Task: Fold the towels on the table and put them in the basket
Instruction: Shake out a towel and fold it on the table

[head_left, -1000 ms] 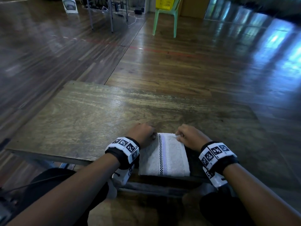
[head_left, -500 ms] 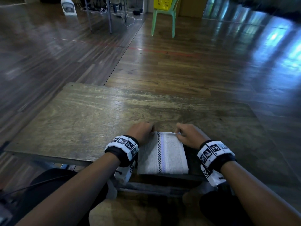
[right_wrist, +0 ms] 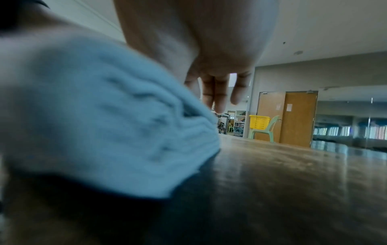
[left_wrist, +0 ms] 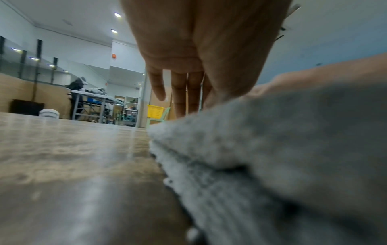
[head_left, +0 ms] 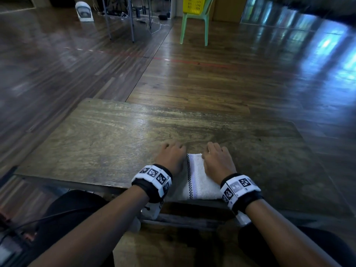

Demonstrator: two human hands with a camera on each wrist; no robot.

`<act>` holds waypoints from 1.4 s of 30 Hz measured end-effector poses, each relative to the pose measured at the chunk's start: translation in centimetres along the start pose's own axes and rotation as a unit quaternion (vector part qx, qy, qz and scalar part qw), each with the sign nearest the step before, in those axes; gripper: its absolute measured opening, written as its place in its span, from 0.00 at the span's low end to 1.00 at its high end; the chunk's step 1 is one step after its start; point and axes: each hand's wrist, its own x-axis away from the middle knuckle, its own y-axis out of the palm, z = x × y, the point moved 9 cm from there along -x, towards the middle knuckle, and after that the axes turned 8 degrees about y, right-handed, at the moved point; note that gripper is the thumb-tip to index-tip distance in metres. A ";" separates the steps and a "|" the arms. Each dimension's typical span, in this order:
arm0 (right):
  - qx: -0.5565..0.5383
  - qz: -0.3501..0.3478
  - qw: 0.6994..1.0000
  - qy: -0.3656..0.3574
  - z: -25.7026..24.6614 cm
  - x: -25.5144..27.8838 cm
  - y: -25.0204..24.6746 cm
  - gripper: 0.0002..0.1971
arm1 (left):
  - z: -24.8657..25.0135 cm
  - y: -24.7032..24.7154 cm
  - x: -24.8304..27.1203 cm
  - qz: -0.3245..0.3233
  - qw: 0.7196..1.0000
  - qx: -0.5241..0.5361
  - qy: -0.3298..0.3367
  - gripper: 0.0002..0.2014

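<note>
Folded towel point(head_left: 200, 182) (white, checked stripe) between left hand point(head_left: 170, 158), right hand point(head_left: 217, 162), fingers straight

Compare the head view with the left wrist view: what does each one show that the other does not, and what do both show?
Only the head view shows the right hand, both wristbands and the towel's checkered stripe.

Only the left wrist view shows the towel's stacked layers from the side, the ceiling lights and a person at a far table.

Both show the left hand with straight fingers, the folded towel, the wooden table and the yellow basket on the green chair.
</note>
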 end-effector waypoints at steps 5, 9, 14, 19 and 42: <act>-0.072 -0.064 0.995 0.025 -0.5 1.9 1.3 0.19 | 2.0 3.0 2.5 -0.061 0.997 0.051 -0.022 0.21; -0.111 -0.092 0.988 0.051 -0.6 3.2 2.2 0.23 | 2.5 4.7 3.8 -0.086 0.994 0.060 -0.037 0.26; -0.127 -0.140 0.979 0.077 -1.0 4.0 4.0 0.27 | 2.1 6.0 4.0 -0.092 0.993 0.060 -0.051 0.28; -0.144 -0.149 0.975 0.077 -0.9 3.8 4.9 0.28 | 1.3 6.7 3.7 -0.077 0.992 0.082 -0.060 0.36; -0.202 -0.182 0.957 0.100 1.6 2.8 6.6 0.27 | 3.0 5.4 4.9 -0.073 0.993 0.071 -0.065 0.40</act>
